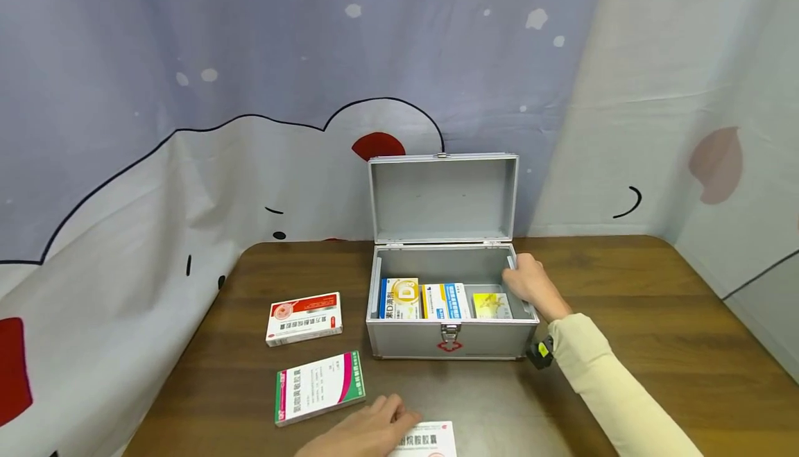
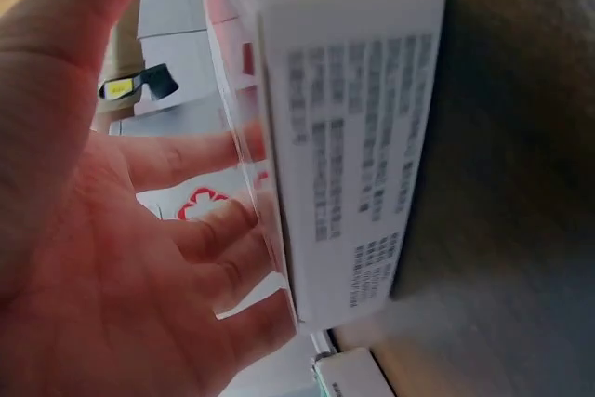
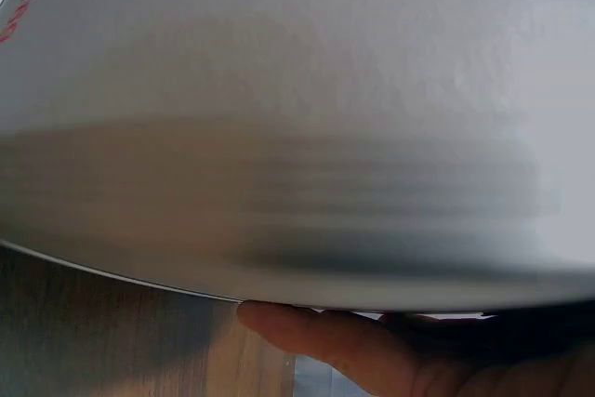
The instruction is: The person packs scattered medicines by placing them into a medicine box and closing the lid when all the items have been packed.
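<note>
My left hand (image 1: 368, 429) lies over the left end of a white medicine box (image 1: 432, 439) near the front of the table. In the left wrist view its fingertips rest on the broad face of that medicine box (image 2: 358, 146); the fingers are fairly straight, the thumb runs out of frame. With its fingers curled over the rim, my right hand (image 1: 530, 282) grips the right wall of a silver first-aid case (image 1: 406, 341). The lid stands up. Three medicine boxes are inside: a D3 box (image 1: 401, 299), a blue-and-yellow box (image 1: 445, 301) and a pale yellow-green box (image 1: 492, 306).
Left of the case lies a red-and-white medicine box (image 1: 304, 318). Nearer me is a white box with green and magenta ends (image 1: 320, 387). The wooden table (image 1: 630, 304) backs onto a printed curtain (image 1: 281, 48). A black device (image 1: 539, 351) is strapped at my right wrist.
</note>
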### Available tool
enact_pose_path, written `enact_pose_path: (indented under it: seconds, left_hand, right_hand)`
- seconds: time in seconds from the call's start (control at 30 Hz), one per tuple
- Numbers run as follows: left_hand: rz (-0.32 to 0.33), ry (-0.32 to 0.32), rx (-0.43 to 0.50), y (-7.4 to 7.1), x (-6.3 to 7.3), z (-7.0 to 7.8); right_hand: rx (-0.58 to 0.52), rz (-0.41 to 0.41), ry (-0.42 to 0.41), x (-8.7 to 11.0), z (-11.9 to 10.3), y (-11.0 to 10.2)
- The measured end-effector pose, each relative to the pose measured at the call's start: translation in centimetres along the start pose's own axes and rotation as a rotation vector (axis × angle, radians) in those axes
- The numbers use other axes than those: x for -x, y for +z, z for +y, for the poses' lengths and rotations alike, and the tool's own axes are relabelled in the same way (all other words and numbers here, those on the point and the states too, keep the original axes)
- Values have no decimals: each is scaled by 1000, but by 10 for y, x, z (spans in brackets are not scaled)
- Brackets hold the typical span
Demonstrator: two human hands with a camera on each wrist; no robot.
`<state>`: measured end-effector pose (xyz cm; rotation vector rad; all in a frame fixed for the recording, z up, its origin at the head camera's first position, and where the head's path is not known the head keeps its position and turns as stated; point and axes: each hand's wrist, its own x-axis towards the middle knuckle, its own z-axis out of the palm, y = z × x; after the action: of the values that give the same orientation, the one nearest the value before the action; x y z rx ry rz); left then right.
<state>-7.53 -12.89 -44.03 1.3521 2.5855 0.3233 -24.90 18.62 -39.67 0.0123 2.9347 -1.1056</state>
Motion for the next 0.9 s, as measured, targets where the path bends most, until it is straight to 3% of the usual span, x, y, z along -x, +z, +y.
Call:
enact_pose_path:
  seconds: [0.17,0.47,0.7,0.9]
  left_hand:
    - [-9,-9,-85,4,-6,2]
    - [-60,-124,-61,-12,-2,11]
    - [-2,-100,-42,-47,0,19]
    - [126,-152,-37,-90,-8,22]
  right_hand:
    - [-1,-3,4,1,-1,1]
    - [10,7,2,0,0,1]
    - [11,10,7,1,-1,1]
    - [13,8,1,1,-2,1]
